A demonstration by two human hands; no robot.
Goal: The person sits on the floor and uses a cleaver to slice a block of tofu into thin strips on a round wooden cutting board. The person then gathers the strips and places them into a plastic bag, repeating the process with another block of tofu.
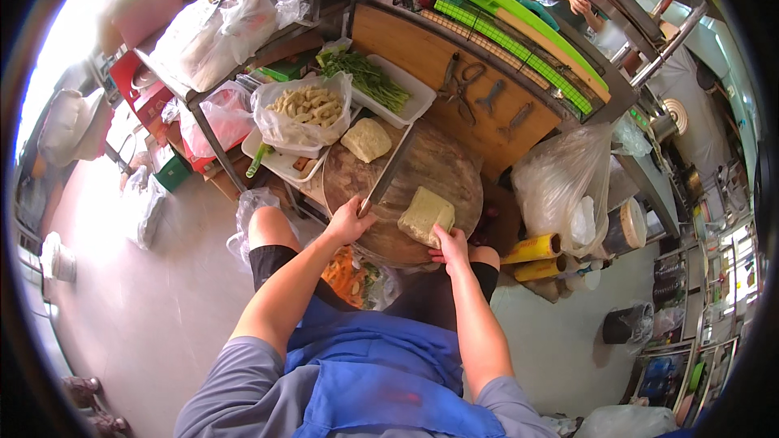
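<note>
My left hand [352, 219] grips the handle of a long-bladed kitchen knife [392, 164], its blade pointing up and away over a round wooden chopping block [462, 170]. With thumb and fingers my right hand [451, 248] holds the near right corner of a pale yellow square block of food [426, 214], perhaps tofu, on the block. A second pale block [366, 140] lies at the far left of the round block, left of the blade. Beyond it, pale cut strips [307, 106] fill a plastic-lined container.
Leafy greens [371, 80] lie in a white tray [423, 97] behind the block. Scissors and tools [465, 88] hang on a wooden panel [389, 30]. A bin of vegetable scraps [348, 277] stands between the knees. Yellow rolls [535, 249] are at right. Another person [569, 0] stands beyond the shelf.
</note>
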